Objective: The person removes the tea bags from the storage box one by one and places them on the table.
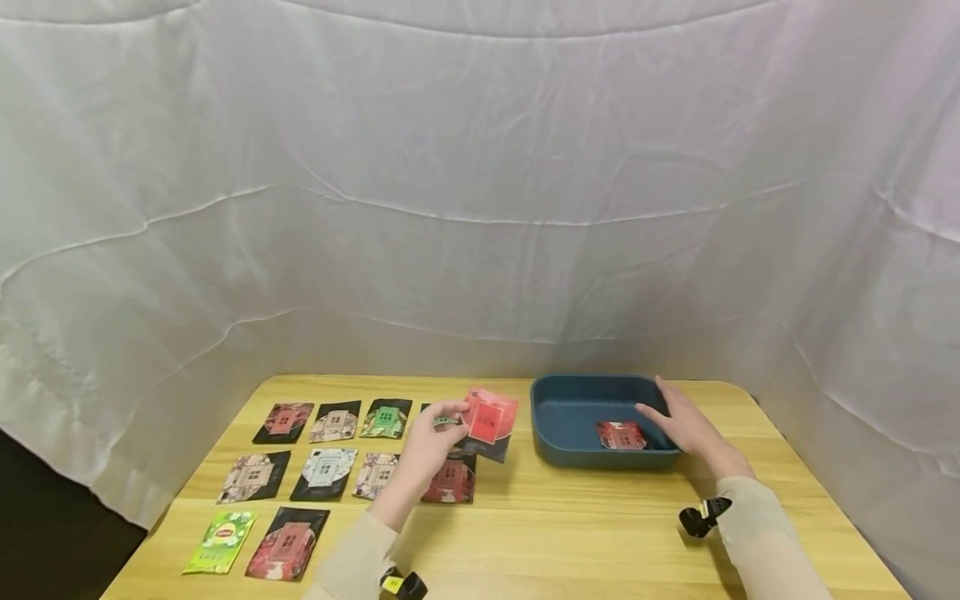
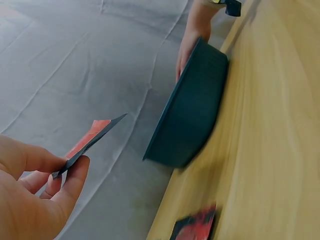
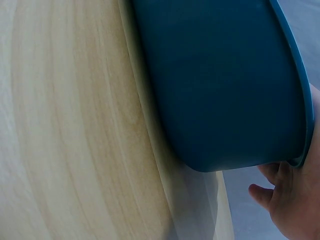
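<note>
My left hand (image 1: 431, 442) pinches a red and black tea packet (image 1: 489, 423) by its edge, holding it up over the table to the left of the blue bin. In the left wrist view the packet (image 2: 92, 140) is seen nearly edge-on between thumb and fingers. At the right end of the blue bin (image 1: 555, 454), my right hand (image 1: 686, 421) grips the rim, thumb over the inside and fingers outside. Another red tea packet (image 1: 621, 435) lies inside the bin near its front right. The right wrist view shows the bin's side wall (image 3: 225, 90) beside the hand.
Several tea packets lie in rows on the left of the wooden table (image 1: 570, 533), among them a green one (image 1: 386, 418), a pale one (image 1: 325, 473) and a yellow-green one (image 1: 221, 542). A dark red packet (image 1: 450, 479) sits below the left hand. Grey cloth (image 1: 480, 275) hangs around the table.
</note>
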`<act>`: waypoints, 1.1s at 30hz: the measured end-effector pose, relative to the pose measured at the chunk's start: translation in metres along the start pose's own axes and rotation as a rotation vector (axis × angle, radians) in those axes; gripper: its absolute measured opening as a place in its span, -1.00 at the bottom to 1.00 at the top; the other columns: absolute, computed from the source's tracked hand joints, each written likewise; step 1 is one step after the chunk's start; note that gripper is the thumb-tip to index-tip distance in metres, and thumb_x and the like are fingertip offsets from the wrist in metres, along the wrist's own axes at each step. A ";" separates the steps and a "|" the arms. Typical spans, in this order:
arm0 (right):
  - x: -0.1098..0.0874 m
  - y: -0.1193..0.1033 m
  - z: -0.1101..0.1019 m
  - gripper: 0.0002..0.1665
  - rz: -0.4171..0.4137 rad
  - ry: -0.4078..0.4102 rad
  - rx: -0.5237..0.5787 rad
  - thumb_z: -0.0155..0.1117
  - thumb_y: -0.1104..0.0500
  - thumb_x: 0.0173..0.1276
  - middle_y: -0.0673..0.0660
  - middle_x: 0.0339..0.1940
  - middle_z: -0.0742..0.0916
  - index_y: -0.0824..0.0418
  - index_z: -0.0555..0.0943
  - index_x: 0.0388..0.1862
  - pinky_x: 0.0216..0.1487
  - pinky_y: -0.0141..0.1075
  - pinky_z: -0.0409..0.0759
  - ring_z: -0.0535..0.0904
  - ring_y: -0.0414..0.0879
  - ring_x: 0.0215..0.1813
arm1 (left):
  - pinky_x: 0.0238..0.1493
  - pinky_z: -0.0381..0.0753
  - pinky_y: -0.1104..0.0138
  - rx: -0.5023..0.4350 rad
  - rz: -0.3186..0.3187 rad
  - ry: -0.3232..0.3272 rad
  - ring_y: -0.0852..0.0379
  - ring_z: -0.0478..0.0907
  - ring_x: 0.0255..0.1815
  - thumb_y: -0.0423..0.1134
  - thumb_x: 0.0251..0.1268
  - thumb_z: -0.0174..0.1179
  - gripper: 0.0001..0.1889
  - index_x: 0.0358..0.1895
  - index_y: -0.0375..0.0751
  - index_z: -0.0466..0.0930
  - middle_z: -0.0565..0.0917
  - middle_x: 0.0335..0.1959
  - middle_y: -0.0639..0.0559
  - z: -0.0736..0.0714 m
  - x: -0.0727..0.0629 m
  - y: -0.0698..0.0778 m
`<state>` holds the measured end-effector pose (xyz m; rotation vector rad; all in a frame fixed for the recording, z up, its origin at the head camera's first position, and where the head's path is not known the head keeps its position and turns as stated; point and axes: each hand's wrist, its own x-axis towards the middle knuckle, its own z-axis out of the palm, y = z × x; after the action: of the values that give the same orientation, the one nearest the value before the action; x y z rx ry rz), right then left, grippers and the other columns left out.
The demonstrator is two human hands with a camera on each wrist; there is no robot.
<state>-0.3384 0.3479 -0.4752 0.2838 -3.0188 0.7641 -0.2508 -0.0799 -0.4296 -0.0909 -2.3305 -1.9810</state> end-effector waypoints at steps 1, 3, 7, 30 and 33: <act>0.000 0.000 0.000 0.06 0.001 0.000 0.001 -0.03 -0.28 0.47 0.49 0.56 0.01 0.35 -0.19 0.58 0.44 0.38 -0.08 -0.08 0.48 0.52 | -0.19 0.68 0.38 0.007 -0.003 0.008 0.12 0.60 -0.16 -0.44 0.22 0.22 -0.68 0.06 -0.25 0.60 0.57 -0.03 -0.18 -0.005 -0.003 0.000; 0.000 0.000 0.000 0.06 0.000 0.002 0.002 -0.03 -0.28 0.47 0.49 0.56 0.02 0.35 -0.19 0.58 0.44 0.38 -0.08 -0.08 0.48 0.52 | -0.19 0.68 0.38 0.019 -0.014 0.024 0.13 0.59 -0.17 -0.44 0.21 0.22 -0.68 0.06 -0.26 0.59 0.58 -0.05 -0.17 -0.015 -0.008 -0.001; 0.000 0.000 0.000 0.07 -0.007 0.007 -0.006 -0.03 -0.29 0.46 0.50 0.55 0.04 0.37 -0.17 0.57 0.44 0.38 -0.06 -0.07 0.49 0.52 | -0.23 0.67 0.42 0.044 -0.032 0.051 0.16 0.60 -0.21 -0.46 0.18 0.23 -0.67 0.05 -0.29 0.59 0.57 -0.09 -0.15 -0.035 -0.018 -0.006; -0.001 -0.002 0.000 0.08 -0.008 0.005 0.008 -0.05 -0.32 0.46 0.51 0.55 0.04 0.37 -0.17 0.57 0.45 0.38 -0.07 -0.06 0.49 0.51 | -0.20 0.57 0.49 0.307 -0.196 0.140 0.23 0.53 -0.16 -0.39 0.20 0.26 -0.66 0.08 -0.29 0.59 0.61 -0.06 -0.10 -0.115 -0.079 -0.027; -0.001 -0.001 -0.001 0.09 -0.005 0.002 0.008 -0.05 -0.32 0.45 0.51 0.55 0.02 0.37 -0.18 0.57 0.45 0.38 -0.08 -0.08 0.49 0.52 | -0.21 0.58 0.46 0.341 -0.228 0.137 0.18 0.55 -0.14 -0.38 0.19 0.28 -0.66 0.06 -0.29 0.60 0.63 -0.07 -0.11 -0.120 -0.085 -0.031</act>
<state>-0.3371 0.3477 -0.4736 0.2905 -3.0130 0.7757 -0.1666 -0.2030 -0.4495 0.3349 -2.6417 -1.5773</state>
